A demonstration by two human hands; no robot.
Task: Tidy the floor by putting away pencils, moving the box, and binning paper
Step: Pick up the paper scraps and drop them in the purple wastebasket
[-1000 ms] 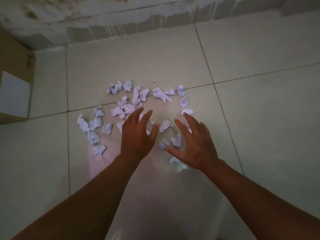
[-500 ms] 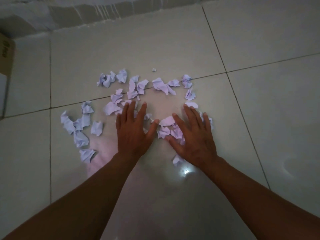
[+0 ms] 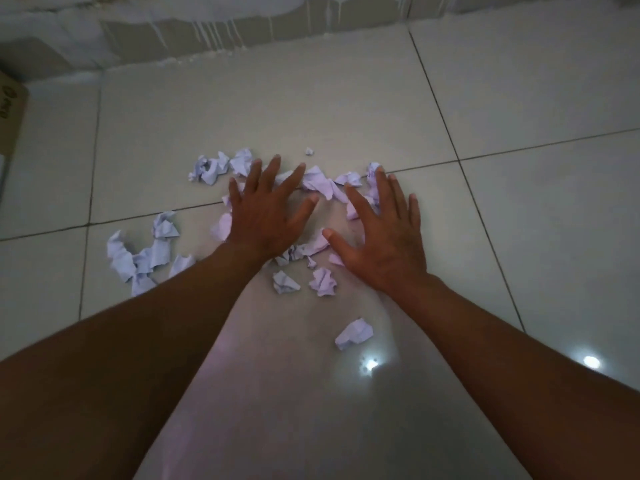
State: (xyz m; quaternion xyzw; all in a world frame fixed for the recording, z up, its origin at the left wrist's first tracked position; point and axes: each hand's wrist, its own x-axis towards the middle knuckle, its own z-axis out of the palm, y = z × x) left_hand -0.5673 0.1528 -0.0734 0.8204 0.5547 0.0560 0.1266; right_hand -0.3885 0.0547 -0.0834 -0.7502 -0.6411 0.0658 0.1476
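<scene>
At the left edge of the floor I see a slice of the cardboard box (image 3: pixel 10 116), well apart from everything else. Next comes a loose group of crumpled paper scraps (image 3: pixel 138 258) lying outside my reach; if I sweep only the middle, I judge these will be left behind. My left hand (image 3: pixel 263 216) lies flat with fingers spread, gripping nothing, pressed over scraps near the tile seam. More paper (image 3: pixel 322 183) sits between the two hands, and a few balls (image 3: pixel 323 282) lie just nearer me, behind the palms. My right hand (image 3: pixel 384 237) is likewise open and spread, holding nothing, resting over scraps. One stray ball (image 3: pixel 355 334) sits nearer still, toward the floor's near edge. The risk I see: raking inward with flat hands lets light scraps slip out between the fingers or skid on the glossy tile. No bin or pencils are in view.
</scene>
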